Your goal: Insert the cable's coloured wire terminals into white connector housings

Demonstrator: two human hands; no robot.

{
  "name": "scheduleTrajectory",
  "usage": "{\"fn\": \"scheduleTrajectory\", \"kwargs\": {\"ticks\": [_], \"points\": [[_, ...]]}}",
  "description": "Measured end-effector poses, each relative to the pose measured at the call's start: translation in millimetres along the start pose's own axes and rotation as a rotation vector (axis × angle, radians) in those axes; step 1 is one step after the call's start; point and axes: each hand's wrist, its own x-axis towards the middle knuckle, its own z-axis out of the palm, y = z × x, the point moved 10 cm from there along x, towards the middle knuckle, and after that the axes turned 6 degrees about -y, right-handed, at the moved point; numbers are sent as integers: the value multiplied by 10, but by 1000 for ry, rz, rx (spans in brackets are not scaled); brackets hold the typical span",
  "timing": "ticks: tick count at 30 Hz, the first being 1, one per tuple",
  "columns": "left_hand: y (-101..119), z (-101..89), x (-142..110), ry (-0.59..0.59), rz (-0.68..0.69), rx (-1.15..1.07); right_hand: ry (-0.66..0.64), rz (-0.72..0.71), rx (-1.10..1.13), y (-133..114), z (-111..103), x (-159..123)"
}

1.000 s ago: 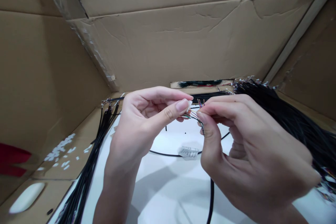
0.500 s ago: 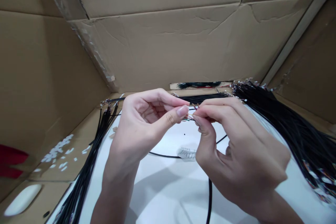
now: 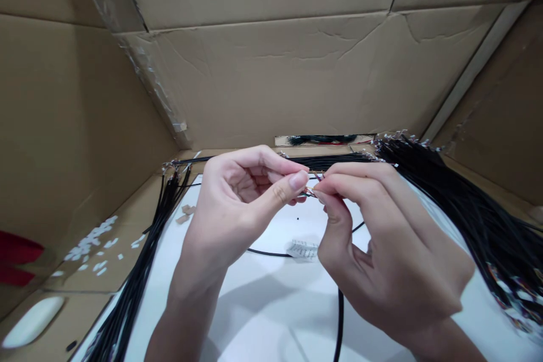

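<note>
Thin coloured wires (image 3: pixel 311 192) run between my two hands above the white work surface (image 3: pixel 263 305). My left hand (image 3: pixel 250 198) is closed in a pinch, thumb against forefinger; whatever its fingertips hold is hidden behind them. Opposite it, my right hand (image 3: pixel 377 237) pinches the wires between thumb and forefinger. A few wire ends stick up by the right fingertips. Below the right hand a black cable (image 3: pixel 340 317) hangs down to the front edge. A white label (image 3: pixel 303 249) with fine print sits on a thin black cable beneath the hands.
Bundles of black cables lie at the left (image 3: pixel 139 271), along the back (image 3: pixel 339 161) and at the right (image 3: pixel 458 198). Small white pieces (image 3: pixel 91 240) are scattered on cardboard at the left, near a white rounded object (image 3: pixel 34 321). Cardboard walls (image 3: pixel 271 79) enclose the area.
Both hands have shifted very slightly to the right and down in view, and the left fingertips sit a little closer to the right ones. Both pinches stay closed.
</note>
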Motion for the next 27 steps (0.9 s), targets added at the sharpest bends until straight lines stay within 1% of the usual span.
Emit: {"fn": "scheduleTrajectory", "kwargs": {"ticks": [5, 9, 11, 16, 20, 24, 27], "points": [[8, 14, -5, -9, 1, -18, -28, 7, -18, -3, 7, 13], [7, 36, 7, -23, -7, -22, -23, 18, -25, 0, 6, 17], [3, 51, 8, -36, -6, -23, -19, 36, 14, 19, 8, 34], [18, 22, 9, -10, 29, -49, -55, 193, 234, 168, 50, 85], [30, 60, 22, -51, 33, -44, -71, 240, 264, 194, 37, 89], [36, 71, 8, -45, 34, -45, -43, 249, 281, 196, 8, 81], [22, 88, -7, -52, 21, -45, -10, 257, 240, 193, -14, 70]]}}
